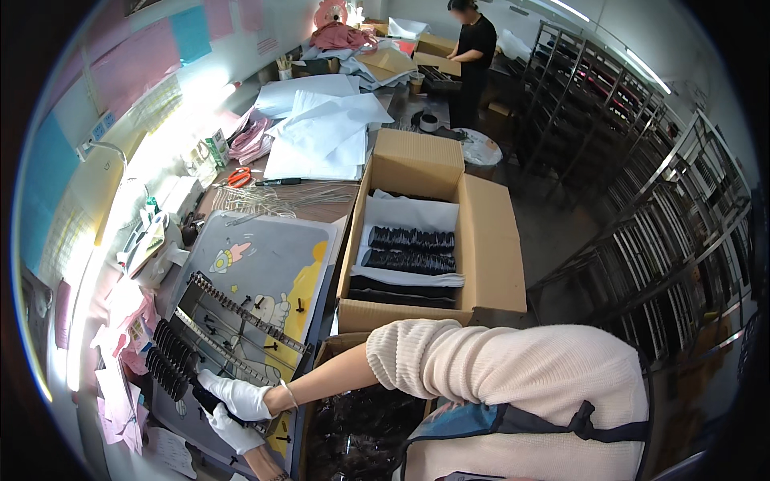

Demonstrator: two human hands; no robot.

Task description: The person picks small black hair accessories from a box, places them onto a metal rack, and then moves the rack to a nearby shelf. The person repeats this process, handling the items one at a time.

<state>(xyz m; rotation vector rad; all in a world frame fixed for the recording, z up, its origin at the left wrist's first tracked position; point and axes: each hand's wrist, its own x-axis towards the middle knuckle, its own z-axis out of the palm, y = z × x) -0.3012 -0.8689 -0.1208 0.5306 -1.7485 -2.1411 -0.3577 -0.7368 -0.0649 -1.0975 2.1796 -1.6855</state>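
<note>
My right hand (241,397), in a white glove, reaches in from the right with its fingers closed on a dark, narrow piece (210,402). Just below it my left hand (234,431), also gloved in white, grips the near side of the same piece. What kind of thing it is cannot be made out. Beside my fingers, two rows of thin black pieces (170,358) stand packed together on the grey cartoon-printed mat (269,234). A metal rack (241,319) with slotted rails lies on the mat beyond my hands. Small black T-shaped parts (301,305) are scattered around it.
An open cardboard box (496,240) holds black pieces between white sheets. Below my right forearm is a box of dark glossy pieces (365,429). Orange scissors (239,177) and white sheets (321,120) lie farther back. Another person (475,44) stands at the far end; shelving racks (650,240) line the right.
</note>
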